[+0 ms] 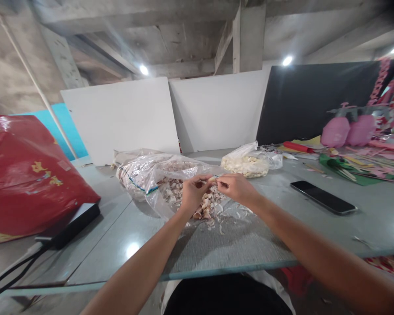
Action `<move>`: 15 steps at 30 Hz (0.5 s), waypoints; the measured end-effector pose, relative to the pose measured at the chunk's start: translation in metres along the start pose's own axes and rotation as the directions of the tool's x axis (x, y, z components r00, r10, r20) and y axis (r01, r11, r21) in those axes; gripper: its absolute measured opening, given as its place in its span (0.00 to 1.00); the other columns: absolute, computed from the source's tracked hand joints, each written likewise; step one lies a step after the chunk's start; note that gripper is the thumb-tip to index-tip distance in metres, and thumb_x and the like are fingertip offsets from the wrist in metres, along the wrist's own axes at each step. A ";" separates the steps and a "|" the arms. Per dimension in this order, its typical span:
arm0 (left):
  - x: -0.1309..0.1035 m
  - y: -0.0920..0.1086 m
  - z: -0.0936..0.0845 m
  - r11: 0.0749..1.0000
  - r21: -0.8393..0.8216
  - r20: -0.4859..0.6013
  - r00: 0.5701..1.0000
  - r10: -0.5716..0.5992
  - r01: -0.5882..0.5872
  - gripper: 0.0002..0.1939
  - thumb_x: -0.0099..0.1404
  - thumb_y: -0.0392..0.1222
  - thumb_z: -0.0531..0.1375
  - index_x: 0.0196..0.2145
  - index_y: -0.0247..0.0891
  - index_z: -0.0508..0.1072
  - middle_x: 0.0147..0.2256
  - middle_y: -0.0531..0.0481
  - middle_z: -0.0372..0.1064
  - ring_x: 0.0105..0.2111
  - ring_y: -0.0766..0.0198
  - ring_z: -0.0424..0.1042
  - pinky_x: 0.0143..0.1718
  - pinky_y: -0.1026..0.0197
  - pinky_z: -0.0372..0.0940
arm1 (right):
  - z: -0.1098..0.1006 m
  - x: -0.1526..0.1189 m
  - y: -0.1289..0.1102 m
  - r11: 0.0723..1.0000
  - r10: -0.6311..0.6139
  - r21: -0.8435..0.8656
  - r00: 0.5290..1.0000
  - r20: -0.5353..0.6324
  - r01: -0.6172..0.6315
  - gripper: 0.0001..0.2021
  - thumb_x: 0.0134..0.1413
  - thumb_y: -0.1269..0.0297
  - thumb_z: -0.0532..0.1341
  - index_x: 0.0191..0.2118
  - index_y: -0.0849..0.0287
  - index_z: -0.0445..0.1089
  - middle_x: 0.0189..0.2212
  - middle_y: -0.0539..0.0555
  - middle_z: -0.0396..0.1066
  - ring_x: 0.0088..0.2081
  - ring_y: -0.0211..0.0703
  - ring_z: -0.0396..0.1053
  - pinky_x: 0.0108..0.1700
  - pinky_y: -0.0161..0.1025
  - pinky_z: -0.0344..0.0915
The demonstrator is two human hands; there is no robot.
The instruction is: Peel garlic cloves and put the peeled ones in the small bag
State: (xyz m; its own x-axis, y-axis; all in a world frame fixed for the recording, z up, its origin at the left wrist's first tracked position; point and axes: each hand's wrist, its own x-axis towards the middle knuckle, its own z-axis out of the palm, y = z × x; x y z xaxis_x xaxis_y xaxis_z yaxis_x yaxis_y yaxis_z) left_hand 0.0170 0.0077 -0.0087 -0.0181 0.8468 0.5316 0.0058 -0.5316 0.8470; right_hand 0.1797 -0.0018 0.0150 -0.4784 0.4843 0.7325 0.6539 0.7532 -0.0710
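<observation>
Between my two hands is a pale garlic clove (212, 179), pinched at both ends over an open plastic bag. My left hand (193, 192) has its thumb and fingers closed on the clove's left side. From the right, my right hand (234, 187) grips it with bent fingertips. Beneath them, unpeeled garlic cloves (205, 210) and loose papery skins spill from the clear plastic bag (138, 175) onto the table. Just beyond my right hand sits another clear bag of peeled garlic cloves (246, 165).
A black phone (323, 197) lies on the grey table (230, 249) at right. Farther right are pink spray bottles (336, 131), a red roll (298, 147) and coloured scraps. At left stand a large red bag (29, 175) and a black box (75, 225) with cables. Boards (216, 109) line the back.
</observation>
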 end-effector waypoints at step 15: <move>0.000 0.003 -0.002 0.984 -0.165 0.062 0.996 -0.063 0.072 0.20 0.47 0.49 0.65 0.35 0.33 0.72 0.26 0.53 0.70 0.17 0.72 0.67 0.21 0.66 0.66 | 0.002 -0.002 -0.001 0.939 0.160 0.310 0.987 -0.014 -0.148 0.13 0.53 0.61 0.52 0.29 0.62 0.70 0.19 0.49 0.64 0.21 0.33 0.56 0.24 0.31 0.49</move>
State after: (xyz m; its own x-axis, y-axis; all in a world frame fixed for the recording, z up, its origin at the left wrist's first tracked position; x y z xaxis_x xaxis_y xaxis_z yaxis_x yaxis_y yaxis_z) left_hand 0.0154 0.0066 -0.0060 0.0436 0.8780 0.4767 -0.1609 -0.4647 0.8707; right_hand 0.1788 -0.0026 0.0121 -0.3595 0.5920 0.7213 0.5034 0.7739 -0.3843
